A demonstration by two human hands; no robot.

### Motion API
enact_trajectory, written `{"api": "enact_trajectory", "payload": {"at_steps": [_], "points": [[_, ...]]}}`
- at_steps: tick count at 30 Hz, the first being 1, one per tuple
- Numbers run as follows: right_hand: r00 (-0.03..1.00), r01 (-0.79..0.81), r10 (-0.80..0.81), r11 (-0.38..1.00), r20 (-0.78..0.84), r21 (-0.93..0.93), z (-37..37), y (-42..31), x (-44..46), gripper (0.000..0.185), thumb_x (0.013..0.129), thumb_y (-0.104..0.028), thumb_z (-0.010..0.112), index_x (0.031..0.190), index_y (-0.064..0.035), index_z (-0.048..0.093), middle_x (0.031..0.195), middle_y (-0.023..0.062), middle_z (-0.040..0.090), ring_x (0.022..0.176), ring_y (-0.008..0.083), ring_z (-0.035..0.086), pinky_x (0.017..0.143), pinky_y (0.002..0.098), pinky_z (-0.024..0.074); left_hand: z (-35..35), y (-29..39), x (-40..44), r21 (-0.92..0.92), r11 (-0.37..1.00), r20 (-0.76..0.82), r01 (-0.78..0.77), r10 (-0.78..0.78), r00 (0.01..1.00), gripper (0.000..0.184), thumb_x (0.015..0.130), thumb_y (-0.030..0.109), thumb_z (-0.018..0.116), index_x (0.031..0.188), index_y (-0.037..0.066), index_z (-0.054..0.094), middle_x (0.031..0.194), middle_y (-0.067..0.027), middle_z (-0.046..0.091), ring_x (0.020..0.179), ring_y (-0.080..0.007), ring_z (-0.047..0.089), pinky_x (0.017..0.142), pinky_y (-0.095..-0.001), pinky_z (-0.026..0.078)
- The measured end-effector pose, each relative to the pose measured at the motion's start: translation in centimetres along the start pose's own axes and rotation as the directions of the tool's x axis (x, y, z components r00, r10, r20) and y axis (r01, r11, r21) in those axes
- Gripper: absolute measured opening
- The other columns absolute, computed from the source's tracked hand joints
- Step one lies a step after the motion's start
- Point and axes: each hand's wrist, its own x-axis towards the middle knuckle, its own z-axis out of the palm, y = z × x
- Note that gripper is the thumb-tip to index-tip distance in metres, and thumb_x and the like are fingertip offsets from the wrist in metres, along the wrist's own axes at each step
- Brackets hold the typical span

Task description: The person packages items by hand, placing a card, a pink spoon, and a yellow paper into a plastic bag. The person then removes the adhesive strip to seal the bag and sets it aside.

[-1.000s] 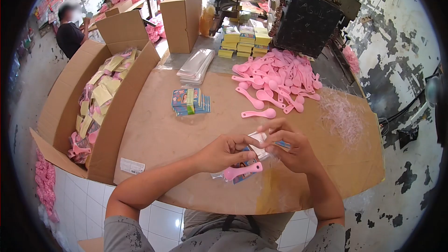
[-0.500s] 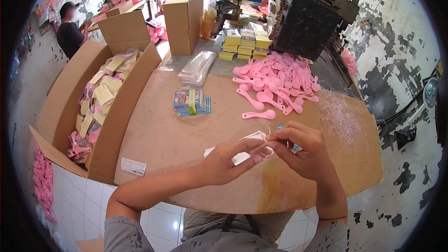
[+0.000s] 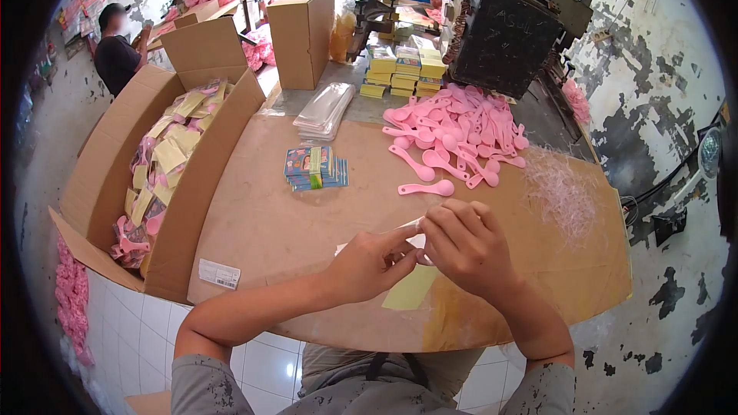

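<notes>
My left hand [image 3: 367,263] is at the middle of the table's near side, thumb and fingers pinching a clear plastic bag [image 3: 416,240]. Right against it, my right hand [image 3: 463,244] has its fingers curled at the bag's edge; part of the bag is hidden behind both hands. Below them a pale yellow card [image 3: 410,290] shows; I cannot tell whether it is held or lies on the table. Beyond my hands lie a banded stack of blue printed cards [image 3: 314,169] and a heap of pink plastic spoons [image 3: 461,131].
On the left stands an open carton [image 3: 184,207] filled with packed pink spoons and cards. Flat clear bags [image 3: 324,111] lie behind the card stack. Further back are yellow card stacks [image 3: 403,69] and a black machine [image 3: 503,38]. Plastic shreds [image 3: 565,196] lie right. A co-worker [image 3: 119,50] stands far left.
My right hand has moved left and closed in against my left hand at the bag. The blue card near it no longer shows, and a yellow card now appears below the hands.
</notes>
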Motion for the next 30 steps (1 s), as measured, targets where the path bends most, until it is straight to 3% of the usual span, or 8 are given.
{"api": "enact_trajectory", "payload": {"at_steps": [10,13,17,19,23,26,28,30], "points": [[0.97,-0.241,0.243,0.949,0.013,0.203,0.9,2.1,-0.8,0.013,0.079,-0.009,0.066,0.09,-0.0065,0.061,0.094,0.0065,0.062,0.087,0.0261,0.062,0.073,0.0378,0.0479,-0.9,-0.8,1.2,0.096,0.995,0.098,0.004,-0.013,0.995,0.042,0.099,0.005,0.066,0.14,0.008,0.062,0.094,-0.0105,0.079,0.071,-0.0137,0.073,0.065,-0.03,0.06],[0.855,-0.491,0.518,0.821,-0.018,0.291,1.5,4.9,-2.7,0.007,0.085,-0.009,0.064,0.089,-0.0046,0.06,0.091,0.006,0.061,0.079,0.0215,0.062,0.066,0.0371,0.0472,-0.7,-0.5,0.7,0.037,0.994,0.148,0.102,-0.107,0.983,0.041,0.102,0.005,0.062,0.143,0.005,0.058,0.097,-0.0114,0.079,0.079,-0.0126,0.073,0.072,-0.0295,0.059],[0.62,-0.593,0.707,0.137,0.341,0.793,-2.9,10.3,-6.1,0.007,0.096,-0.012,0.061,0.094,-0.0055,0.062,0.081,-0.0008,0.058,0.071,0.0099,0.054,0.062,0.0275,0.0421,0.1,-2.0,0.8,-0.312,0.93,0.077,0.192,-0.177,0.981,0.043,0.106,0.007,0.058,0.148,-0.001,0.05,0.101,-0.0132,0.078,0.093,-0.0115,0.072,0.084,-0.0279,0.056],[0.708,-0.415,0.507,-0.265,0.492,0.87,-5.6,14.7,-11.2,0.007,0.098,-0.011,0.059,0.101,-0.006,0.063,0.078,-0.001,0.057,0.069,0.0099,0.053,0.062,0.0231,0.0424,-0.6,-1.6,1.2,-0.387,0.897,0.086,0.213,-0.195,0.977,0.046,0.107,0.008,0.057,0.15,-0.003,0.046,0.102,-0.0142,0.078,0.098,-0.011,0.07,0.089,-0.0277,0.055],[0.586,-0.576,0.734,0.078,0.344,0.814,-4.8,20.7,-17.3,0.023,0.093,-0.002,0.061,0.116,-0.0028,0.062,0.1,0.0079,0.062,0.095,0.0213,0.06,0.086,0.0332,0.0495,-0.5,-2.3,1.4,-0.382,0.899,0.033,0.213,-0.217,0.976,0.048,0.106,0.007,0.059,0.151,-0.002,0.045,0.103,-0.0134,0.077,0.098,-0.0097,0.069,0.086,-0.0273,0.055],[0.543,-0.829,0.837,0.521,0.066,0.205,-3.3,19.8,-19.3,0.04,0.086,0.005,0.062,0.126,-0.0019,0.061,0.122,0.0133,0.059,0.12,0.0313,0.053,0.104,0.0425,0.0411,-0.1,-2.5,1.5,-0.405,0.897,-0.023,0.18,-0.206,0.978,0.05,0.106,0.007,0.059,0.153,-0.002,0.043,0.105,-0.0131,0.077,0.099,-0.0097,0.069,0.086,-0.0263,0.055],[0.605,-0.772,0.787,0.54,-0.123,-0.336,-3.0,19.8,-19.9,0.051,0.082,0.01,0.062,0.132,-0.0013,0.06,0.137,0.0168,0.056,0.136,0.0379,0.048,0.116,0.0487,0.0356,-0.3,-2.1,1.7,-0.412,0.894,-0.019,0.173,-0.198,0.98,0.051,0.106,0.007,0.059,0.153,-0.001,0.042,0.106,-0.0133,0.077,0.101,-0.0098,0.069,0.087,-0.0258,0.054],[0.581,-0.796,0.809,0.545,-0.083,-0.262,-4.1,17.8,-16.8,0.057,0.084,0.009,0.061,0.139,-0.005,0.058,0.144,0.0175,0.054,0.138,0.0376,0.048,0.116,0.0475,0.0362,-0.1,-2.5,1.7,-0.455,0.871,-0.006,0.186,-0.212,0.977,0.051,0.105,0.006,0.06,0.152,-0.003,0.041,0.108,-0.0154,0.076,0.102,-0.0119,0.069,0.088,-0.0275,0.055]]}}
